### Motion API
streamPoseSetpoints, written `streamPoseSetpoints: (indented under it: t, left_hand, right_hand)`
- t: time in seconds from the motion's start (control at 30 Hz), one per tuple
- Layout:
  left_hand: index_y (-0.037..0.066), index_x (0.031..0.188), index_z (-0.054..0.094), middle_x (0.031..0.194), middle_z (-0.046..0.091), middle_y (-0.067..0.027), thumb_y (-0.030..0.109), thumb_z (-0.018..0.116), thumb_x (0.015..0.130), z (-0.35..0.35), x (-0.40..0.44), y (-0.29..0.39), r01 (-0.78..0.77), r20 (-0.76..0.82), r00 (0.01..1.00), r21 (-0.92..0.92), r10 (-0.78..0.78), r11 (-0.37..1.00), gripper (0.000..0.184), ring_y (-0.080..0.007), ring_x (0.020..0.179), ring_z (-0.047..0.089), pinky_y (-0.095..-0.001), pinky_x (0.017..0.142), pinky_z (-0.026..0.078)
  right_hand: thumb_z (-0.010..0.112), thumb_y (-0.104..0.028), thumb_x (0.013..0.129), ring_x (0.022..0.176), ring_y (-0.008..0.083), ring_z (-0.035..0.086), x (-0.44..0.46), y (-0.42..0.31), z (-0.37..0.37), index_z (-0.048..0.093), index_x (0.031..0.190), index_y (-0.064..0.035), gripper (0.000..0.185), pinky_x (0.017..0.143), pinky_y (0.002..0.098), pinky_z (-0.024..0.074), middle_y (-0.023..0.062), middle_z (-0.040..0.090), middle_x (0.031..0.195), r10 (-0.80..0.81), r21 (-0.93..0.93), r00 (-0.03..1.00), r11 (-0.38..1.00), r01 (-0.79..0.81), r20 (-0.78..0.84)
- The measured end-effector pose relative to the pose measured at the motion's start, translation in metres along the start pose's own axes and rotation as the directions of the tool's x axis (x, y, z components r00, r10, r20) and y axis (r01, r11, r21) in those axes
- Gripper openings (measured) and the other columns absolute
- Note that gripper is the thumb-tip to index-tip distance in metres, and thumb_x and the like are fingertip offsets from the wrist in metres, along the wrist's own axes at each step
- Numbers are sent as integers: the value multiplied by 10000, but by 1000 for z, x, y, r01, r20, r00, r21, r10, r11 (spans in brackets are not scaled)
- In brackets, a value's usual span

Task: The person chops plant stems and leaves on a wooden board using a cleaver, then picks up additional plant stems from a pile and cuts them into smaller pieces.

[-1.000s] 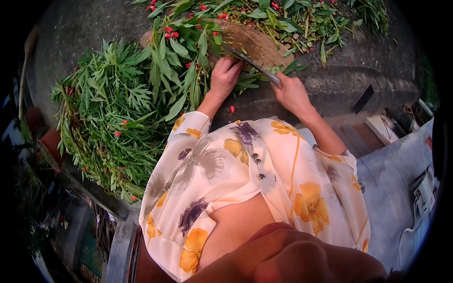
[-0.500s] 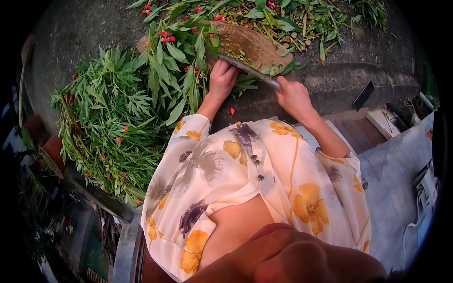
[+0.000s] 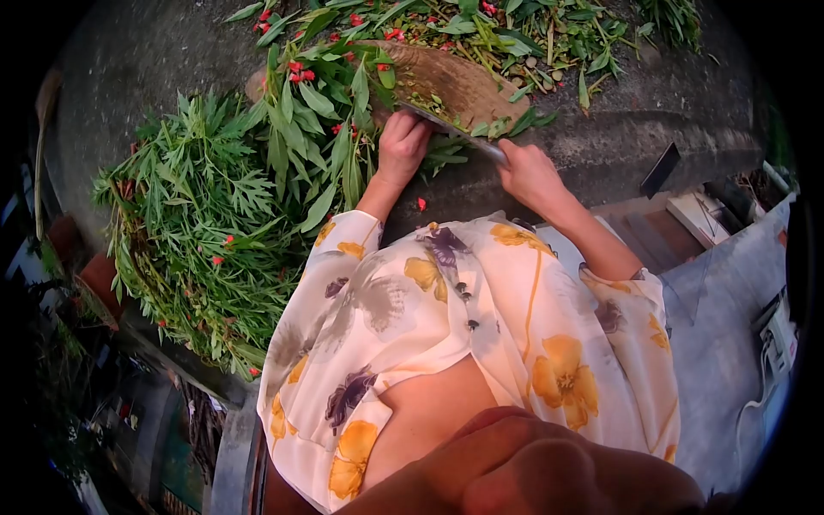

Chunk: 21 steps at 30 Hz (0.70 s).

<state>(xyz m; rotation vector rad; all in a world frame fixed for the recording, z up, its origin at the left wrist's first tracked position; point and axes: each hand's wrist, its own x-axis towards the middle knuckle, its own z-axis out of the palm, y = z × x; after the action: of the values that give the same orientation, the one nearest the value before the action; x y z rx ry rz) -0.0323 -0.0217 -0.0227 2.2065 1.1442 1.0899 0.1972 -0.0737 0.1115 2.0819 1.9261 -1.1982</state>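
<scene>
My right hand (image 3: 532,178) is closed round the handle of a knife (image 3: 468,141). Its blade slants up and left over a wooden chopping board (image 3: 487,93), the tip end reaching my left hand (image 3: 402,150). The fingers of that left hand are curled closed at the board's near edge, on leafy stems with red flowers (image 3: 319,101) that spread to the left. Exactly where the fingers grip the stems is hidden. Chopped green bits (image 3: 429,101) lie on the board beyond the blade.
A big heap of feathery green plants (image 3: 206,215) sits at the left on the grey concrete surface (image 3: 635,94). Cut stems and leaves (image 3: 549,43) are scattered behind the board. A dark flat object (image 3: 660,170) rests on the right edge. A wooden-handled tool (image 3: 41,163) lies far left.
My right hand and the knife have shifted slightly to the left. My left hand stays in nearly the same place on the stems.
</scene>
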Motion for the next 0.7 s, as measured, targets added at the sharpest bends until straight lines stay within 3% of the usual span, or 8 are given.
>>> streamPoseSetpoints:
  t: [0.7]
  left_hand:
    - [26, 914, 714, 835, 595, -71, 4, 764, 763, -5, 9, -3, -39, 77, 996, -2, 39, 999, 160, -267, 815, 607, -376, 716, 512]
  right_hand:
    - [628, -100, 881, 848, 517, 645, 6, -10, -1, 655, 983, 28, 166, 771, 562, 516, 320, 660, 824, 126, 154, 989, 979, -136, 72]
